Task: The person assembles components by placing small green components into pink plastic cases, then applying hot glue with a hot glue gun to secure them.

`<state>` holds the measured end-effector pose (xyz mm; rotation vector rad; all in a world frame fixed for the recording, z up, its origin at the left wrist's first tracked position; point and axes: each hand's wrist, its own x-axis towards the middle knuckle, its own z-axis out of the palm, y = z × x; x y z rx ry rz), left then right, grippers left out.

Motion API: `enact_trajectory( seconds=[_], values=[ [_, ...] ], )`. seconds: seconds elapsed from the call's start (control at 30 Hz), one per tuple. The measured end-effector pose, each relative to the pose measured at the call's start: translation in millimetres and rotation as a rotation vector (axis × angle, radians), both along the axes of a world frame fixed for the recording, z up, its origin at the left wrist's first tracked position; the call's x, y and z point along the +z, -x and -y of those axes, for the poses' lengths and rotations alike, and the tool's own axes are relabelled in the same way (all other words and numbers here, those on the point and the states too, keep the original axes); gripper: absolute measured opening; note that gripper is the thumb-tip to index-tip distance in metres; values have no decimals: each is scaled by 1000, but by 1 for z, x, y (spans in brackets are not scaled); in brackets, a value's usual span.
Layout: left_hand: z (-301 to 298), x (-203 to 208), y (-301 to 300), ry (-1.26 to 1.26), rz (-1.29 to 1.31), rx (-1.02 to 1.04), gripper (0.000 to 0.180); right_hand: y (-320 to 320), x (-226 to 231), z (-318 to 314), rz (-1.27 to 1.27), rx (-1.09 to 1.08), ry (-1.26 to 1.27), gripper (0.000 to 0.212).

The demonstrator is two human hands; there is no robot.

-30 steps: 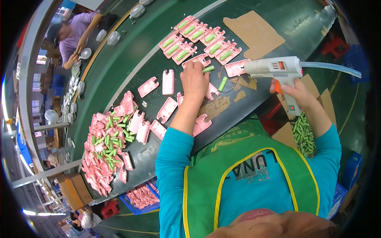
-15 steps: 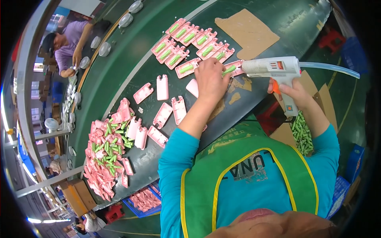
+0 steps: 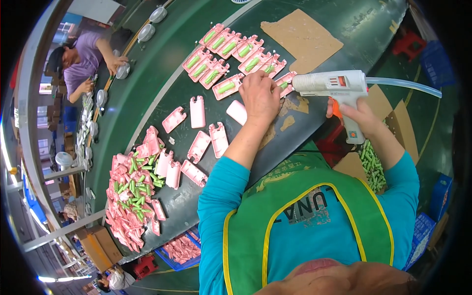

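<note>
My right hand (image 3: pixel 358 115) is wrapped round the grip of a white hot glue gun (image 3: pixel 328 83), fingers by its orange trigger. A long translucent glue stick (image 3: pixel 405 85) comes out of the gun's back. The nozzle is at the right end of a pink plastic shell (image 3: pixel 289 80). My left hand (image 3: pixel 260 101) is closed over this shell, its fingertips on the green cylindrical battery (image 3: pixel 283 85) in it; the hand hides part of both. Just left lies another pink shell (image 3: pixel 228 87) with a green battery. Several filled shells (image 3: pixel 230 47) with thin wires lie in rows beyond.
Several pink shells (image 3: pixel 199 146) without batteries lie left of my arm. Farther left is a heap of pink shells (image 3: pixel 123 214) with loose green batteries (image 3: pixel 140 189). Flat cardboard (image 3: pixel 302 39) lies at the back. A carton (image 3: pixel 404 125) holds green batteries. Across the belt, a person (image 3: pixel 88 61) handles white parts.
My left fingers have lowered the green battery, which was tilted above the pink shell, into it. The glue gun stays at the shell's end. The view has shifted slightly.
</note>
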<state>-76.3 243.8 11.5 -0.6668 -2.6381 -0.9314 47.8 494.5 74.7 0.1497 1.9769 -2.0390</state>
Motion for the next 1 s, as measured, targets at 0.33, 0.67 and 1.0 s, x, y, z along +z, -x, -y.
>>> enact_trajectory(
  seconds=[0.33,0.67,1.0],
  values=[
    [0,0,0,5,10,4,12,16,5,11,-47,-7,98,40],
    [1,-1,1,25,-13,3,11,12,3,5,-31,-4,19,42],
    [15,36,-29,-594,546,-112,23,-2,14,2,23,2,19,62]
  ],
)
